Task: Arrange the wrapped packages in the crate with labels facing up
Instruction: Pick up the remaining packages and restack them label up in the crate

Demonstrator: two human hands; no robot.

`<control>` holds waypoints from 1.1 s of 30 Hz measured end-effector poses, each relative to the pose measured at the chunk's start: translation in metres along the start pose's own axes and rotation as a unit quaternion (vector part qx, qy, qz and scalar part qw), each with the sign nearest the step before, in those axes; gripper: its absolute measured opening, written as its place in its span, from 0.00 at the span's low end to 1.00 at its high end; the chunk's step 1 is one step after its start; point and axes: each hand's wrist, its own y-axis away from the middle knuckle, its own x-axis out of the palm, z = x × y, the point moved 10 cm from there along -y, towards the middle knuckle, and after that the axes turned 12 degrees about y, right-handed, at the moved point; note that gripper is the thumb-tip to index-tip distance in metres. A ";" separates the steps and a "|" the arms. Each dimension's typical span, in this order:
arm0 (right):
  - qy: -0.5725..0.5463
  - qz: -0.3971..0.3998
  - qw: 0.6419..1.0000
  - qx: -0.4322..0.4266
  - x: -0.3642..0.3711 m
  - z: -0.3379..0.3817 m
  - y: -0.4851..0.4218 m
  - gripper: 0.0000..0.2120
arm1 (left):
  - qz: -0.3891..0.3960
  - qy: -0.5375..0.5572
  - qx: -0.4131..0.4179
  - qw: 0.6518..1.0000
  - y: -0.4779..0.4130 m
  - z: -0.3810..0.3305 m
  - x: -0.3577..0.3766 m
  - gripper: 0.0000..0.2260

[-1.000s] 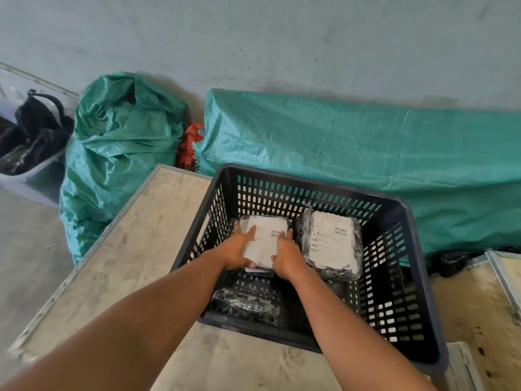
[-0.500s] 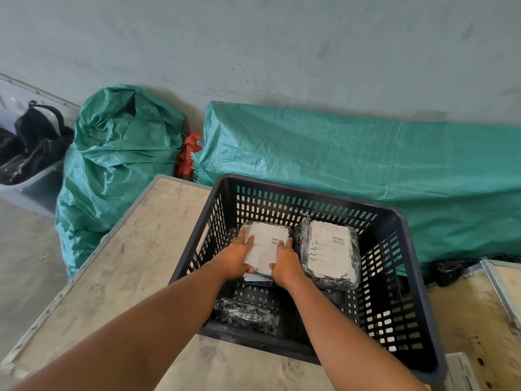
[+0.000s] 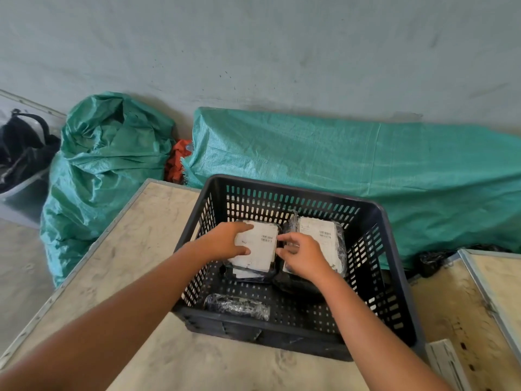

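Observation:
A dark slatted crate [image 3: 394, 249] stands on a pale table. Two wrapped packages lie side by side at its far end, white labels up. My left hand [image 3: 225, 241] rests on the left package [image 3: 260, 246], which lies on top of another one; thumb and fingers grip its left edge. My right hand [image 3: 303, 253] hovers with fingers apart over the gap between the left package and the right package [image 3: 321, 235]. A small dark wrapped roll [image 3: 236, 306] lies at the crate's near wall.
The table [image 3: 127, 249] has a metal edge on the left. Green woven sacks [image 3: 107, 170] and a long green bundle [image 3: 352, 165] lean against the grey wall behind. A second board [image 3: 465, 306] lies to the right, and a tub with a black bag [image 3: 19, 153] sits far left.
My right hand has come off the left package and moved right with fingers spread. My left hand stays on that package. The view has tilted slightly.

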 end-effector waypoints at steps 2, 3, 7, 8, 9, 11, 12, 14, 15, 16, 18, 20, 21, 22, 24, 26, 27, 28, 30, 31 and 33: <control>0.003 0.054 0.998 -0.008 0.009 -0.002 0.010 0.11 | 0.074 -0.028 0.001 0.997 0.021 -0.001 0.008 0.33; 0.012 0.091 0.996 -0.013 0.017 -0.001 0.016 0.10 | 0.113 -0.031 -0.008 0.993 0.033 0.003 0.016 0.32; 0.055 0.193 0.979 -0.032 0.052 0.002 0.031 0.10 | 0.205 -0.029 -0.040 0.977 0.069 0.021 0.045 0.34; 0.063 0.203 0.976 -0.038 0.058 0.002 0.033 0.10 | 0.216 -0.036 -0.042 0.975 0.074 0.024 0.048 0.34; 0.073 0.210 0.974 -0.042 0.064 0.002 0.034 0.09 | 0.227 -0.046 -0.040 0.972 0.079 0.026 0.051 0.34; 0.093 0.227 0.969 -0.045 0.074 -0.001 0.036 0.08 | 0.253 -0.052 -0.038 0.965 0.086 0.031 0.058 0.29; 0.098 0.239 0.965 -0.050 0.079 -0.002 0.038 0.08 | 0.262 -0.053 -0.041 0.963 0.089 0.033 0.060 0.28; 0.095 0.270 0.956 -0.060 0.088 -0.002 0.042 0.09 | 0.266 -0.057 -0.053 0.961 0.090 0.039 0.063 0.28; 0.090 0.288 0.951 -0.064 0.092 -0.002 0.045 0.10 | 0.264 -0.065 -0.055 0.961 0.090 0.040 0.065 0.28; 0.090 0.307 0.945 -0.071 0.096 -0.001 0.047 0.11 | 0.261 -0.077 -0.054 0.961 0.088 0.041 0.066 0.29; 0.113 0.336 0.930 -0.097 0.104 0.001 0.051 0.14 | 0.260 -0.109 -0.053 0.958 0.085 0.041 0.070 0.29; 0.127 0.333 0.928 -0.105 0.105 0.002 0.049 0.14 | 0.260 -0.129 -0.054 0.955 0.083 0.043 0.072 0.29; 0.121 0.325 0.933 -0.102 0.102 0.001 0.046 0.13 | 0.254 -0.132 -0.058 0.956 0.081 0.044 0.072 0.29; 0.109 0.314 0.938 -0.098 0.099 0.001 0.044 0.12 | 0.244 -0.134 -0.062 0.958 0.079 0.045 0.071 0.29; 0.096 0.294 0.946 -0.095 0.094 0.000 0.042 0.11 | 0.220 -0.135 -0.074 0.963 0.075 0.047 0.067 0.30; 0.106 0.287 0.947 -0.100 0.093 0.001 0.043 0.11 | 0.204 -0.132 -0.083 0.967 0.073 0.047 0.065 0.31; 0.117 0.287 0.945 -0.107 0.095 0.004 0.043 0.13 | 0.202 -0.131 -0.084 0.967 0.073 0.046 0.066 0.31; 0.133 0.287 0.942 -0.116 0.096 0.006 0.044 0.14 | 0.202 -0.132 -0.082 0.967 0.073 0.046 0.066 0.30; 0.156 0.277 0.939 -0.132 0.098 0.012 0.042 0.13 | 0.200 -0.131 -0.074 0.968 0.074 0.044 0.065 0.29; 0.156 0.268 0.941 -0.138 0.096 0.015 0.042 0.13 | 0.195 -0.126 -0.069 0.970 0.074 0.043 0.063 0.29; 0.145 0.240 0.949 -0.145 0.087 0.020 0.040 0.11 | 0.178 -0.102 -0.057 0.977 0.074 0.039 0.057 0.28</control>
